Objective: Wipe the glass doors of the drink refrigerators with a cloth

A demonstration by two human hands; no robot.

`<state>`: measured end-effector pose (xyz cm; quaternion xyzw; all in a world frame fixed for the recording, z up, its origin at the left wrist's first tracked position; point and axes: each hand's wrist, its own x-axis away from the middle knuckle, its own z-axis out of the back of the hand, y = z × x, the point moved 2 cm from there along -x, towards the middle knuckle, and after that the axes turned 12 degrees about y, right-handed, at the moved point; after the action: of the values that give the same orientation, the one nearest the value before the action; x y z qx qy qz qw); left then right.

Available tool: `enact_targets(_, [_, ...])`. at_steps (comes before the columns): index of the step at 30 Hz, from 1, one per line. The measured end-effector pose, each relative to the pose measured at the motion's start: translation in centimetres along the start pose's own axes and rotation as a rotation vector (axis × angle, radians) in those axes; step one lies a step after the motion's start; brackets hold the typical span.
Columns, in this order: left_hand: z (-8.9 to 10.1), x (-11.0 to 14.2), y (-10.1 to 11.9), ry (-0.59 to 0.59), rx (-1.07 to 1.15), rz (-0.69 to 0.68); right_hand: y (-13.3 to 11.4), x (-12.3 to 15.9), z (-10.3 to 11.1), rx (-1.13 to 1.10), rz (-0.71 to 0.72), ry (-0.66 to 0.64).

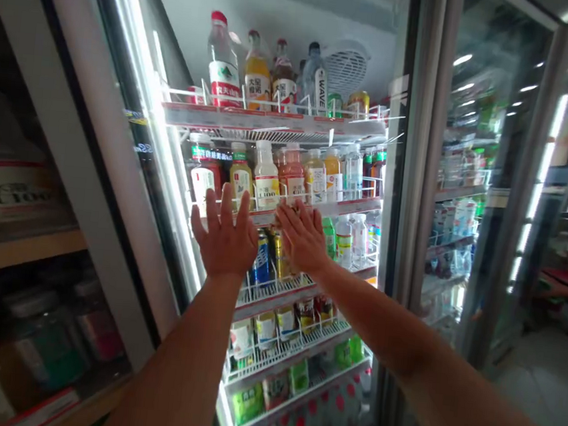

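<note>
Both my arms reach forward into a lit drinks fridge. My left hand is raised with its fingers spread, in front of the second shelf, nearest a yellow-green bottle and a red drink bottle. My right hand is stretched out beside it, fingers straight and close together, near a pink-red bottle and a white bottle with a yellow label. Neither hand holds anything. Below and between the hands stand a blue can and a gold can, partly hidden by my right hand.
The top shelf carries several tall bottles behind a wire rail. Lower wire shelves hold cups, cans and bottles. A metal door frame stands at the right, with further glass-fronted fridges beyond. Another door with bottles fills the left side.
</note>
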<state>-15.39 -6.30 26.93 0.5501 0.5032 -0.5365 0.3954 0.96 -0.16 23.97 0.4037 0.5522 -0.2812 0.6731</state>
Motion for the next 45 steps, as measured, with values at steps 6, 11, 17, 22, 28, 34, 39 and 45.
enact_targets(6, [-0.1,0.0,-0.3,0.013,0.042,0.012,6.8,-0.1,1.3,-0.008,-0.055,0.043])
enact_targets(11, [-0.1,-0.1,-0.1,0.006,0.07,0.036,8.3,-0.9,0.3,0.018,-0.528,0.373])
enact_targets(17, [-0.1,-0.2,0.0,0.015,0.069,0.049,1.1,-2.1,-0.5,-0.008,-0.241,0.194])
enact_targets(22, [-0.1,-0.1,-0.2,0.044,0.047,0.012,8.0,-0.3,1.2,0.023,-0.086,0.11])
enact_targets(28, [-0.1,-0.1,-0.1,0.041,0.02,-0.01,11.2,-0.2,0.4,0.105,-0.553,0.351])
enact_targets(34, [-0.2,-0.1,-0.2,0.032,0.005,0.004,2.0,-2.0,0.3,0.018,-0.03,0.097])
enact_targets(39, [-0.1,-0.1,-0.1,0.023,-0.004,-0.004,6.7,-1.6,1.3,-0.002,-0.086,0.117])
enact_targets(45, [-0.4,-0.1,-0.2,0.013,0.036,0.024,10.4,-2.3,0.2,0.08,-0.675,0.391])
